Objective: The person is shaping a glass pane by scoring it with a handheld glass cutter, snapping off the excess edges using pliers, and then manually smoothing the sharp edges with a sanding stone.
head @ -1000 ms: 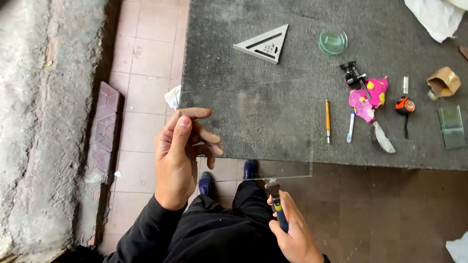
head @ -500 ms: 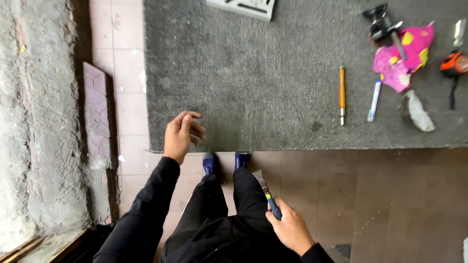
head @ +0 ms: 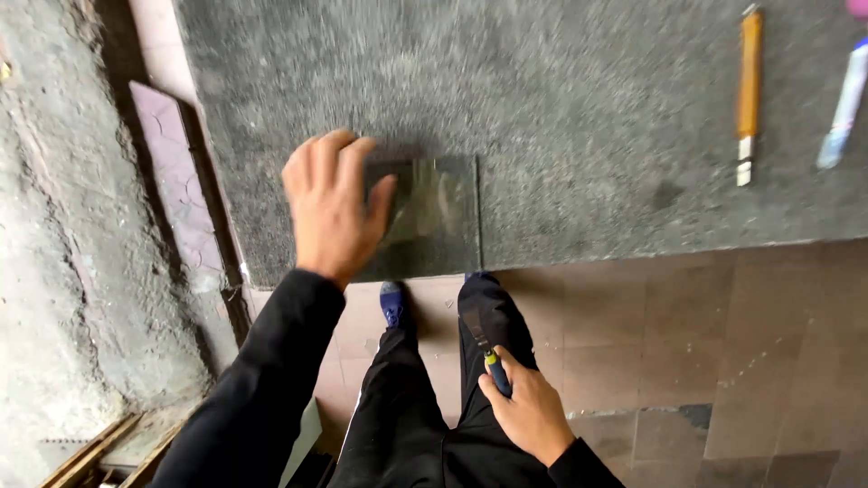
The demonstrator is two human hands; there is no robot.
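Small clear glass pane (head: 434,217), rectangular, under left hand (head: 333,206)

A grey carpeted table (head: 579,108) bears a glass pane (head: 434,217), an orange-handled tool (head: 748,90) and a pen (head: 845,104).

One glass pane (head: 432,217), one cutter (head: 488,357), one orange-handled tool (head: 748,90), one pen (head: 843,108), two shoes (head: 391,303)

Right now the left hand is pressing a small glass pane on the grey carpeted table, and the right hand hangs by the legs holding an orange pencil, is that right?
Not quite. The head view shows the right hand gripping a blue and yellow handled tool, not an orange pencil. The orange pencil lies untouched on the grey carpeted table. The left hand does rest on the small glass pane.
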